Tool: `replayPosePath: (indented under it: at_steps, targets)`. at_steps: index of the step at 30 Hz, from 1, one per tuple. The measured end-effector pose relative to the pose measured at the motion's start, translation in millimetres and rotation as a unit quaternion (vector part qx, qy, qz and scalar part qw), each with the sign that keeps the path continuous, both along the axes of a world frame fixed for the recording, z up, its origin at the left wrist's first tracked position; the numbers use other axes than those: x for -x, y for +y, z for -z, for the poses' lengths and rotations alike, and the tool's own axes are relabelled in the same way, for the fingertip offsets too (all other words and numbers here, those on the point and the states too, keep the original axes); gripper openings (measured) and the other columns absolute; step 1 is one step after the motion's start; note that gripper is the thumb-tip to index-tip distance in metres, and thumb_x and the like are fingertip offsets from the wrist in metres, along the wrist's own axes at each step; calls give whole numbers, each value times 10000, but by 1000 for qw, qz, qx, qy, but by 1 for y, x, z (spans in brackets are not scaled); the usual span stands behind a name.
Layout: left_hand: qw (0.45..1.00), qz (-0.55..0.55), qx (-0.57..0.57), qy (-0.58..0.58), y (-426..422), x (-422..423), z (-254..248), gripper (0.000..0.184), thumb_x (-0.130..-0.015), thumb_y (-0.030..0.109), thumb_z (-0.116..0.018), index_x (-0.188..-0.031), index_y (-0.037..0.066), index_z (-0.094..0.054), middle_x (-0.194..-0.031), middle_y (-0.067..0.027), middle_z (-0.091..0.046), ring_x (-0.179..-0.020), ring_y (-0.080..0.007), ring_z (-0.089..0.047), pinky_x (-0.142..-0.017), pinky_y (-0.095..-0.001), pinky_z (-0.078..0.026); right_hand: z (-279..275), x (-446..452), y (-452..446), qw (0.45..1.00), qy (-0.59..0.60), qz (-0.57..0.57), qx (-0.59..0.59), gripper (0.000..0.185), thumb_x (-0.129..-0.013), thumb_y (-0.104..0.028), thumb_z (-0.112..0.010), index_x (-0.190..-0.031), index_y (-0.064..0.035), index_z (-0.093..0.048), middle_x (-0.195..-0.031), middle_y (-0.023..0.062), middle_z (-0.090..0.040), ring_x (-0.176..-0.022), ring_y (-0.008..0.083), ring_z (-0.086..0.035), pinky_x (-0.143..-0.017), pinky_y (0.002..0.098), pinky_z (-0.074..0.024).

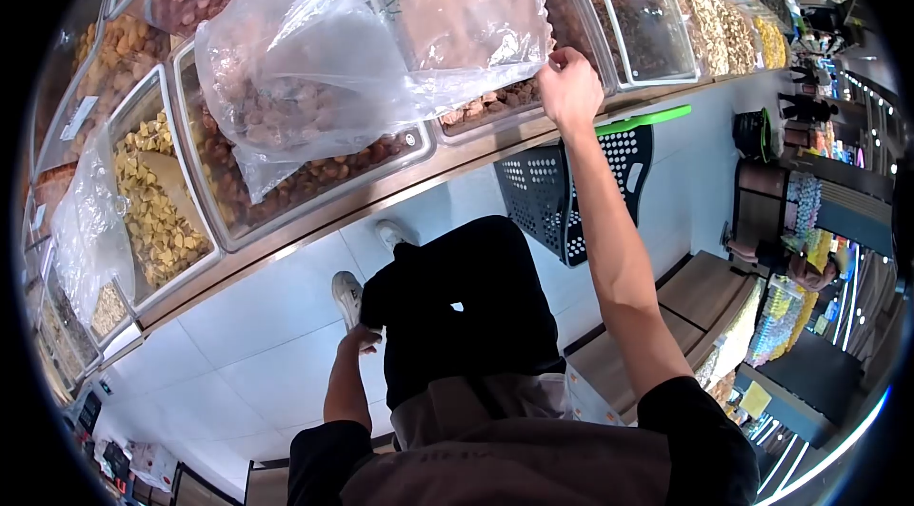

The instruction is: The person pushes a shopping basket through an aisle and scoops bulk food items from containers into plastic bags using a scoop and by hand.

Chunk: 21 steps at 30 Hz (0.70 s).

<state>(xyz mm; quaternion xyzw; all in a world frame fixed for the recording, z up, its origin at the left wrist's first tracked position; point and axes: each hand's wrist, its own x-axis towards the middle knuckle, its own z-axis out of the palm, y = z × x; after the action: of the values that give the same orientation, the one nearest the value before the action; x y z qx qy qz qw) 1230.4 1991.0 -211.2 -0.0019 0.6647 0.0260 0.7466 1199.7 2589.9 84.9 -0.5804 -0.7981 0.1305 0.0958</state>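
Note:
A large clear plastic bag [305,39] lies spread over bins of dried goods on the counter. My right hand [571,92] is closed in a pinch at the bag's lower right corner, over the bin's front edge; its fingertips are partly hidden. Under the bag, brownish pieces [490,104] show in one bin and dark dried fruit [333,168] in the bin to its left. My left hand [362,339] hangs low beside my leg, away from the counter. Its fingers are small and partly hidden, so I cannot tell whether they are closed.
A dark shopping basket [538,192] with a green handle [647,118] stands on the floor below my right forearm. Another bin holds yellow dried pieces [157,220], beside a second plastic bag [90,230]. A clear lid [638,11] covers a bin on the right. People are in the distance.

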Motion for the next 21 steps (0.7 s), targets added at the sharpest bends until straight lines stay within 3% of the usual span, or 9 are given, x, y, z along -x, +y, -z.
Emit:
replayPosePath:
  at_steps: [4, 8, 11, 13, 16, 18, 19, 20, 21]
  targets:
    - [993, 100, -59, 17, -1, -1, 15, 249, -747, 219, -744, -874, 12, -689, -680, -101, -697, -576, -203, -685, -528, -355, -549, 0, 0, 1, 1000, -1, 5, 4, 388, -828, -373, -625, -1041, -67, -732, -989, 206, -730, -991, 379, -685, -900, 439, -508]
    - [923, 339, -141, 114, 28, -2, -2, 323, -767, 340, -705, -906, 50, -731, -724, -164, -717, -695, -281, -727, -700, -405, -579, -3, 0, 1, 1000, 4, 5, 7, 402, -842, -405, -635, -1030, -64, -733, -985, 200, -732, -987, 373, -687, -899, 438, -511]
    - [908, 319, -239, 126, 66, 0, 0, 313, -817, 347, -669, -913, 57, -736, -793, -178, -728, -784, -332, -729, -724, -440, -579, 0, -3, 2, 1000, 16, -5, 2, 412, -847, -422, -644, -1004, -51, -733, -975, 204, -729, -964, 372, -693, -878, 447, -523]
    - [871, 204, -401, 195, 127, -1, -74, 309, -848, 303, -655, -1063, 84, -691, -907, -174, -724, -875, -378, -697, -768, -453, -561, -3, -4, 2, 999, 26, -14, 16, 442, -837, -421, -637, -994, -18, -730, -1022, 210, -716, -937, 386, -695, -878, 463, -524]
    - [870, 110, -416, 242, 234, 14, -199, 195, -873, 182, -660, -1049, 110, -617, -836, -150, -691, -805, -363, -680, -710, -447, -546, 1, -8, 5, 999, 34, -31, 1, 462, -854, -460, -637, -943, -14, -715, -1009, 214, -708, -922, 393, -697, -858, 466, -532]
    - [775, -1, -499, 388, 279, 36, -274, 234, -867, 126, -680, -1092, 96, -624, -823, -126, -668, -750, -341, -666, -672, -399, -539, -3, -9, 5, 998, 50, -34, 1, 488, -862, -481, -637, -978, -11, -694, -1042, 206, -684, -957, 384, -682, -861, 469, -527]
    - [674, -36, -565, 475, 291, 55, -288, 274, -848, 87, -690, -1114, 65, -633, -935, -142, -671, -791, -337, -659, -681, -388, -540, -3, -12, 5, 998, 60, -32, 6, 488, -862, -481, -637, -978, -11, -694, -1042, 206, -684, -957, 384, -682, -861, 469, -527]
    - [627, -37, -557, 544, 305, 75, -320, 298, -838, 55, -684, -1131, 25, -636, -1055, -174, -654, -906, -362, -642, -760, -405, -535, -2, -12, 5, 997, 66, -38, -1, 495, -866, -483, -635, -993, -7, -681, -1061, 202, -669, -981, 379, -669, -864, 472, -523]
    - [514, -1, -574, 637, 321, 98, -340, 370, -838, 51, -679, -1200, 11, -618, -1132, -198, -626, -1044, -395, -587, -897, -451, -485, -4, -10, 5, 996, 74, -46, -10, 502, -870, -485, -633, -1009, -3, -668, -1081, 197, -654, -1005, 374, -655, -867, 474, -519]
